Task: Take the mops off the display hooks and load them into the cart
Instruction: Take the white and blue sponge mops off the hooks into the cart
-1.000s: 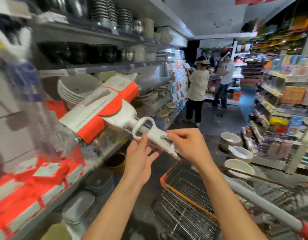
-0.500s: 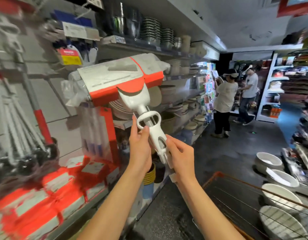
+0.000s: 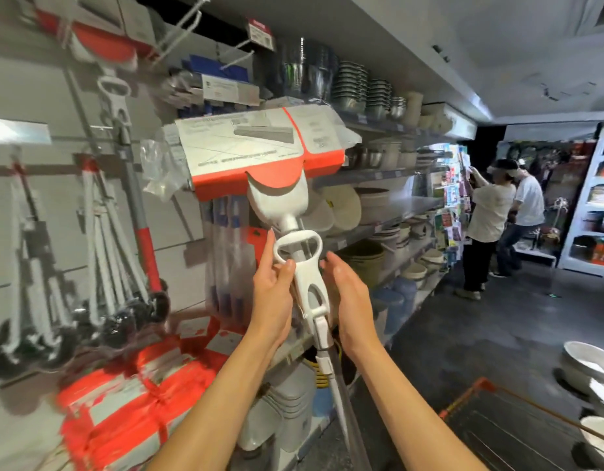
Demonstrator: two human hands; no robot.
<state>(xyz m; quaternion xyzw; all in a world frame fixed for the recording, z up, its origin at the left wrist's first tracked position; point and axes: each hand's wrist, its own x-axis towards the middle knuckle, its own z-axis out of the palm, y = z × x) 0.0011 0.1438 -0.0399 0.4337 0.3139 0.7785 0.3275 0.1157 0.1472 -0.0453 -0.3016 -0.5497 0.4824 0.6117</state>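
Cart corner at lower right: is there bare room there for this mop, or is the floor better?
Only the cart corner shows; its wire bottom looks bare beside the white bowls. The dark floor between shelf and cart is open. Left is crowded: hanging mops and stacked red packs. The left hand grips the mop handle; the right hand is beside it.

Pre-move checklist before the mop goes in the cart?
1. Left hand gripping the mop at its white handle loop: ok.
2. Right hand gripping: not ok, fingers open beside the handle.
3. Mop off the hook: cannot tell, head is raised by the shelf.
4. Cart in view: ok, corner at lower right.
5. Room in cart: cannot tell.
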